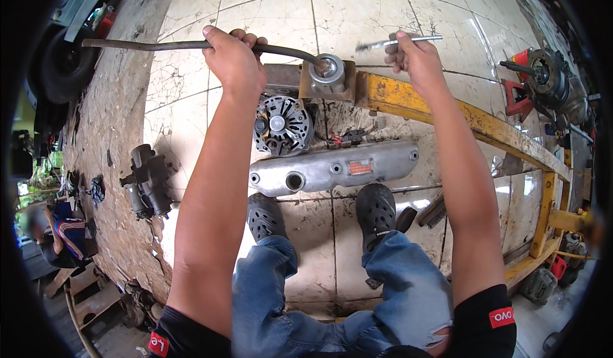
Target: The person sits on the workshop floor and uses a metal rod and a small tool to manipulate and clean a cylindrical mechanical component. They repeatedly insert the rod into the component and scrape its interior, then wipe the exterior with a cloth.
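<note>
The left hand (235,57) covers part of the bent rod (153,45), whose tip is unclear inside the metal cup (331,86); the right hand (416,57) and its brush (383,43) are slightly blurred, the right forearm (470,186) hides some yellow frame (403,98), and the lower edge cuts off both sleeves (196,334)

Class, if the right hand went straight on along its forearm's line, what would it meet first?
The way looks free: beyond the right hand, which grips a brush, only floor shows in that line, though its depth is unclear.
</note>
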Demonstrator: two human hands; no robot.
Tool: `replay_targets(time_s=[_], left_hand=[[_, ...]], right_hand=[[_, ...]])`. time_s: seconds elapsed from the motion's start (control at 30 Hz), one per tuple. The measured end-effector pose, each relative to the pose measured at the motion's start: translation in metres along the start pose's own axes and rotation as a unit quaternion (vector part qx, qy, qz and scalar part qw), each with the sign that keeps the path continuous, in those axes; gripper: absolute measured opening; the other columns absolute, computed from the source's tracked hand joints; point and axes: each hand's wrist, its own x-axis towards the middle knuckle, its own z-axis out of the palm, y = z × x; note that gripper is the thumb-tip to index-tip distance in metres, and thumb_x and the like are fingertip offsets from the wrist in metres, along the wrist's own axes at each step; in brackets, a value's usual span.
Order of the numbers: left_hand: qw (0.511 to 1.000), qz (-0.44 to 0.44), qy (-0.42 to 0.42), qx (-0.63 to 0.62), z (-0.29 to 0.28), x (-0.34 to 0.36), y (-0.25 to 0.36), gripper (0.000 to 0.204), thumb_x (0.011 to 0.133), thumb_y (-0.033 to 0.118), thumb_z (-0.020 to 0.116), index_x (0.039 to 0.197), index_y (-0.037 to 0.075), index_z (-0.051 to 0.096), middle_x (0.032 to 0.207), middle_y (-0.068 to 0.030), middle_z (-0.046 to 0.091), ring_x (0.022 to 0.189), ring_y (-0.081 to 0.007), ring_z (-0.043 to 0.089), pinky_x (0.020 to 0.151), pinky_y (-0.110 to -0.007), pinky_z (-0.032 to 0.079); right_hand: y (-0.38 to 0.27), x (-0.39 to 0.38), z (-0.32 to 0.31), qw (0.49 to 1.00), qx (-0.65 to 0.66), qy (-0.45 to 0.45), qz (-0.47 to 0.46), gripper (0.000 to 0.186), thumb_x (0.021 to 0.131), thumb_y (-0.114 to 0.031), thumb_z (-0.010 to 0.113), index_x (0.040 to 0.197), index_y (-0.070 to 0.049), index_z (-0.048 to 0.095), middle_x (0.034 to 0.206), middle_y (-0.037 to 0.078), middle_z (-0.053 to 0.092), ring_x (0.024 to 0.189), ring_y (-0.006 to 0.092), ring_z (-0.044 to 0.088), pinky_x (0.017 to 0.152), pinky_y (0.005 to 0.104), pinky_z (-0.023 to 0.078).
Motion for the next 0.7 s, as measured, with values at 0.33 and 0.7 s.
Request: replay_targets(time_s=[0.33, 0.7], left_hand=[[1.000, 0.000, -0.013, 0.014, 0.002, -0.001, 0.001, 0.041, 0.106, 0.040, 0.029, 0.114, 0.000, 0.030, 0.080, -0.0072, 0.044, 0.060, -0.0152, 0.042, 0.063, -0.038, 0.054], [1.000, -0.005, 0.002, 0.016, 0.002, -0.001, 0.001, 0.041, 0.106, 0.040, 0.029, 0.116, 0.000, 0.031, 0.082, -0.0073, 0.045, 0.060, -0.0148, 0.042, 0.064, -0.038, 0.055]], right_hand=[[0.003, 0.004, -0.007, 0.998, -0.051, 0.019, -0.027, 0.023, 0.100, -0.022, 0.056, 0.102, 0.000, 0.061, 0.079, 0.007, 0.064, 0.063, 0.0155, 0.062, 0.054, 0.0265, 0.047], [0.003, 0.002, 0.010, 0.984, -0.156, 0.073, -0.046, 0.026, 0.099, -0.023, 0.056, 0.104, 0.002, 0.062, 0.080, 0.009, 0.066, 0.064, 0.0150, 0.065, 0.052, 0.0268, 0.048]])
